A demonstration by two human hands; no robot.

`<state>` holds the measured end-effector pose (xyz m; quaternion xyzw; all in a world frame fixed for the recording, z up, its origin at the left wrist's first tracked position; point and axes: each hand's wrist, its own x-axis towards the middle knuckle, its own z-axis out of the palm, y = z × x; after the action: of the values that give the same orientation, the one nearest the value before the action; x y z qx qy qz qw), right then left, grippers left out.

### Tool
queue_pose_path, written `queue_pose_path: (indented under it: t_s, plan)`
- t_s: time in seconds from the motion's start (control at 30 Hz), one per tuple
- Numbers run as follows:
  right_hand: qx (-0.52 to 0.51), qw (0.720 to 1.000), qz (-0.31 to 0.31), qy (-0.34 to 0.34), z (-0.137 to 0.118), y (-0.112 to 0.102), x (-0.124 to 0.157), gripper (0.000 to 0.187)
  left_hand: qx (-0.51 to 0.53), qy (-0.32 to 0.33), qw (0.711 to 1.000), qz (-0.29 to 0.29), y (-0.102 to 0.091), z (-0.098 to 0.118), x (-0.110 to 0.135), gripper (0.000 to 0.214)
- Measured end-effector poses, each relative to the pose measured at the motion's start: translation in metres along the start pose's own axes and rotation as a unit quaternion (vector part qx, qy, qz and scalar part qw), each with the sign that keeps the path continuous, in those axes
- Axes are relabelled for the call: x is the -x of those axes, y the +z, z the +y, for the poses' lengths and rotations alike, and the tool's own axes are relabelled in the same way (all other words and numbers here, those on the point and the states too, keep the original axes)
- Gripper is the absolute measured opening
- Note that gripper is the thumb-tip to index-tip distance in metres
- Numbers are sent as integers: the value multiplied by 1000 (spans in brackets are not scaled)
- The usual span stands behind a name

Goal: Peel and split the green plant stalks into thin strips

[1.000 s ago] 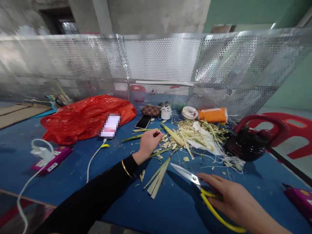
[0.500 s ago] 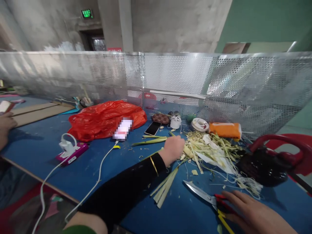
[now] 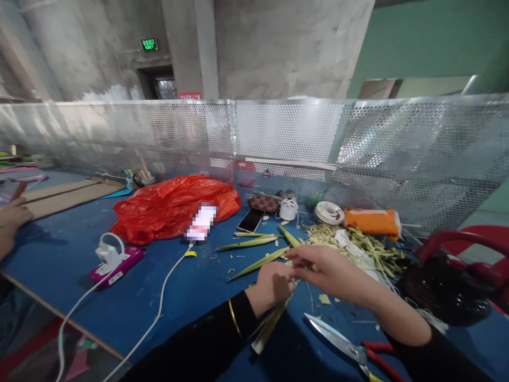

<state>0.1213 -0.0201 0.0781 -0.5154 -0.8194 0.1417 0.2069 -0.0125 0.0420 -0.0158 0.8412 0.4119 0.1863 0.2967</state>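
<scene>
My left hand (image 3: 273, 286) is closed round a bundle of pale green leaf strips (image 3: 264, 331), whose cut ends fan out below the wrist over the blue table. Touching or nearly touching its fingers, my right hand (image 3: 328, 270) has its fingers curled in a pinch. Whatever lies between those fingertips is too small to make out. Scissors (image 3: 334, 337) with red and yellow handles lie on the table below my right forearm, blades pointing up and left. Long green leaves (image 3: 260, 262) rest just beyond my left hand. Behind my right hand spreads a heap of plant scraps (image 3: 371, 246).
A red plastic bag (image 3: 159, 204), a charging phone (image 3: 202, 223), a dark phone (image 3: 251, 219) and a purple power strip (image 3: 123, 268) occupy the left. Tape (image 3: 329, 212), an orange pack (image 3: 371, 222) and a dark glossy pot (image 3: 445, 292) stand right. Perforated metal (image 3: 286, 132) closes the back.
My right hand has let go of the scissors, leaving them on the table, and moved up and left to my left hand. My left hand has come slightly nearer with the strips.
</scene>
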Motion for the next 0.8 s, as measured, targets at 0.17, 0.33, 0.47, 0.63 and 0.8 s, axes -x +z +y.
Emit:
queue_pose_path:
  t_s: [0.17,0.33,0.47,0.63,0.8]
  plan:
    - [-23,997,53,58,34,10,-13,20,-43,-6,999,-12,4,-6,1,7]
    - [-17,995,68,70,50,6,-13,16,-63,13,998,-23,5,-6,3,13]
    - [87,993,37,78,36,-8,0,2,39,-37,999,5,-4,-10,-4,7]
    - [245,968,-50,5,33,30,37,19,254,-95,962,22,-32,-11,-16,6]
    - [347,935,-5,-66,78,104,76,21,483,-140,861,74,-56,-4,-14,23]
